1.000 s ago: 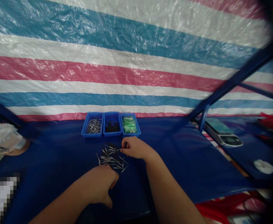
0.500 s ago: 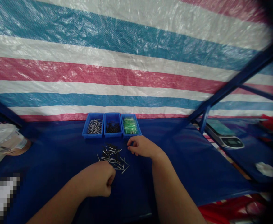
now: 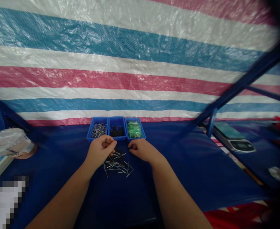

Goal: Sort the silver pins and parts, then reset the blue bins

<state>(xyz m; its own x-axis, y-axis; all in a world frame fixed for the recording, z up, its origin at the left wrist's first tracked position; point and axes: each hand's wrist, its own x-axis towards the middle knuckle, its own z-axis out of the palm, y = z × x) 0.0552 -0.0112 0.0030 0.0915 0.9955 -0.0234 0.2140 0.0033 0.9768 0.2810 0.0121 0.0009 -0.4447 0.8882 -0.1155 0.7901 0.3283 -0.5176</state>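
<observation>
My left hand (image 3: 101,149) is over the near edge of the left and middle bins, its thumb and fingers pinched together. Whatever those fingers hold is too small to make out. My right hand (image 3: 141,149), just in front of the right bin, has its fingers curled in; their contents are hidden. Between and below the hands lies a loose pile of thin metal pins (image 3: 117,165), some dark, some silvery. Three blue bins stand side by side behind: silvery pins (image 3: 99,129) in the left, small dark pieces (image 3: 116,131) in the middle, green-and-clear plastic pieces (image 3: 133,128) in the right.
The table (image 3: 183,178) has a blue cover, with a striped sheet (image 3: 130,79) hanging behind. A clear round tub (image 3: 22,146) stands at the left. On the right, beyond a blue frame bar (image 3: 211,122), are a digital scale (image 3: 235,136) and a crumpled white piece (image 3: 277,173).
My left hand has risen forward from the near side of the pile to the bins, its fingers now pinched. My right hand has shifted slightly left. The view has tilted a little.
</observation>
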